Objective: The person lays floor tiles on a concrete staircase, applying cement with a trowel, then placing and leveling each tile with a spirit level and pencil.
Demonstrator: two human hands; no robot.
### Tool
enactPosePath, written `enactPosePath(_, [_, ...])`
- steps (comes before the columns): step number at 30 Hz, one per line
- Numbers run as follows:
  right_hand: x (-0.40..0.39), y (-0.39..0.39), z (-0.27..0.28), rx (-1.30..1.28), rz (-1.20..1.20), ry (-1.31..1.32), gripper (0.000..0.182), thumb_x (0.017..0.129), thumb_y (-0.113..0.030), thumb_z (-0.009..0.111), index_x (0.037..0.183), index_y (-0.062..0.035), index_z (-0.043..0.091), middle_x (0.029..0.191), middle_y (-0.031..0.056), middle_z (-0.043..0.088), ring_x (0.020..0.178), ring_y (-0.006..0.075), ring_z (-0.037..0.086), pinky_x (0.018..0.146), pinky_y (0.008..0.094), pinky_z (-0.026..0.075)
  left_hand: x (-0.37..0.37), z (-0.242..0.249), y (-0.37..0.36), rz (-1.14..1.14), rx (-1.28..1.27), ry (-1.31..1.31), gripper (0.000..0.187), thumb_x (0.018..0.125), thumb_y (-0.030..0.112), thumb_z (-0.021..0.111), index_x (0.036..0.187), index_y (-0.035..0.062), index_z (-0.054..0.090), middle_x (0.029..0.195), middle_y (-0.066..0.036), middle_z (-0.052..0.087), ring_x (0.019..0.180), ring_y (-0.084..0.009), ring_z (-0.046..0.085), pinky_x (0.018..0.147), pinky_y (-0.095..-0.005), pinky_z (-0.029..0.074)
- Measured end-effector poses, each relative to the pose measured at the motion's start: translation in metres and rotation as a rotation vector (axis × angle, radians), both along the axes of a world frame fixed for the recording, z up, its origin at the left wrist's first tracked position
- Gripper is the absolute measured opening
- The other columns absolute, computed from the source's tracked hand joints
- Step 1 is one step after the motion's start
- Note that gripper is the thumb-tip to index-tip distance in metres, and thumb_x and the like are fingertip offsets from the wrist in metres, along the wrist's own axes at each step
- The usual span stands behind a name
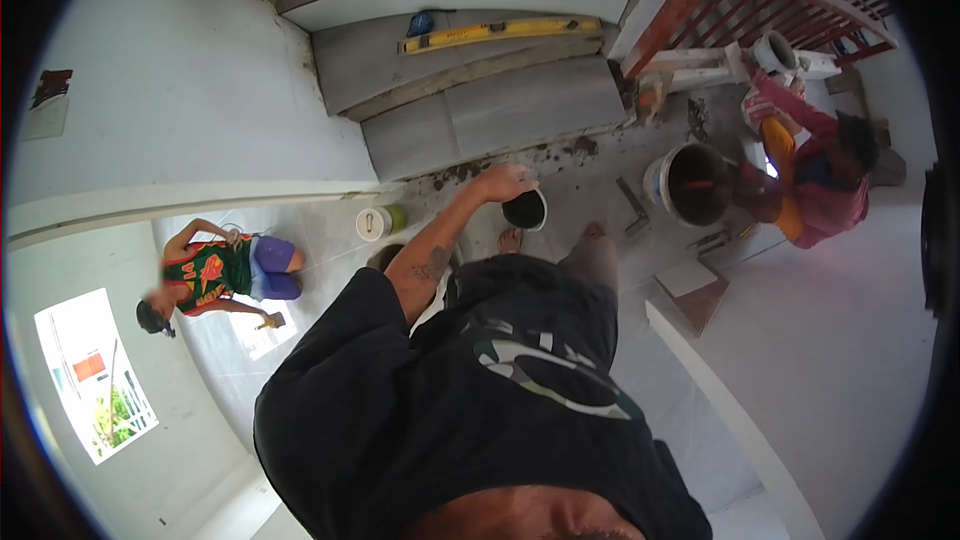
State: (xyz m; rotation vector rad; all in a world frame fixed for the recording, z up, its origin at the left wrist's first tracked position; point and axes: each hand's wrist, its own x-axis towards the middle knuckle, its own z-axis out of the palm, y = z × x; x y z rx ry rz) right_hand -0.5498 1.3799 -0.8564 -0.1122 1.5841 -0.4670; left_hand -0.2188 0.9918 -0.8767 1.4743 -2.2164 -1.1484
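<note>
My left hand (505, 182) reaches out in front of me, its fingers closed on the near side of the rim of a small bucket (540, 208). The bucket has a pale rim and a dark inside; what it holds is too dark to make out. It hangs just above my bare feet (510, 241). My right hand is out of sight, with only the right sleeve showing low in the picture.
Tiled stairs (530, 105) rise ahead, with a yellow spirit level (500, 35) on a step. Mortar crumbs (450, 177) litter the floor. A co-worker (815, 170) sits right by a large bucket (655, 183); another (225, 275) kneels left. A lidded pail (374, 224) stands nearby.
</note>
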Motion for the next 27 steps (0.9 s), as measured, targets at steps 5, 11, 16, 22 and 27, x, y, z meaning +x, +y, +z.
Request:
enactPosePath(5, [0.007,-0.022,0.006,0.084,-0.089,0.026,0.071,0.100,-0.055,0.032,0.140,0.0036,0.042,0.141,0.0185,0.046,0.133,0.0287,0.040,0.111,0.0357,0.029,0.034,-0.011,-0.123,0.011,-0.047,-0.144,0.029,0.087,0.027,0.059,0.098,0.0011,0.067,0.096,-0.023,0.067,0.084,-0.0398,0.065,0.079,-0.0449,0.051])
enactPosePath(11, [-0.020,-0.108,-0.013,0.218,-0.185,-0.003,0.073,0.099,-0.057,0.032,0.138,0.0042,0.044,0.139,0.0198,0.049,0.131,0.0301,0.044,0.110,0.0367,0.031,0.044,-0.022,-0.239,0.336,0.056,-0.431,0.023,0.089,0.016,0.051,0.097,0.0051,0.070,0.106,-0.018,0.066,0.105,-0.0398,0.059,0.095,-0.0570,0.039])
enactPosePath(16, [-0.068,-0.224,-0.055,0.354,-0.142,0.046,0.075,0.099,-0.059,0.031,0.137,0.0047,0.046,0.136,0.0208,0.052,0.129,0.0314,0.047,0.109,0.0375,0.033,0.021,-0.073,-0.310,0.475,-0.170,-0.575,0.026,0.094,0.014,0.047,0.110,0.0081,0.066,0.123,-0.014,0.058,0.122,-0.0335,0.049,0.101,-0.0572,0.030])
enactPosePath(22, [-0.087,-0.284,-0.097,-0.180,0.778,0.443,0.044,0.102,-0.035,0.037,0.122,0.0013,0.053,0.109,0.0257,0.059,0.102,0.0436,0.054,0.088,0.0495,0.041,0.042,-0.148,-0.392,0.560,-0.383,-0.657,0.031,0.088,0.025,0.066,0.116,0.0102,0.064,0.129,-0.008,0.056,0.125,-0.0266,0.046,0.100,-0.0530,0.032])
enactPosePath(27, [-0.109,-0.282,-0.125,-0.155,0.878,0.552,0.040,0.101,-0.034,0.040,0.121,-0.0005,0.051,0.103,0.0290,0.058,0.097,0.0470,0.054,0.086,0.0493,0.043,0.130,-0.196,-0.453,0.047,-0.371,-0.266,0.044,0.071,0.040,0.080,0.100,0.0091,0.068,0.099,-0.008,0.068,0.096,-0.0293,0.063,0.082,-0.0448,0.048])
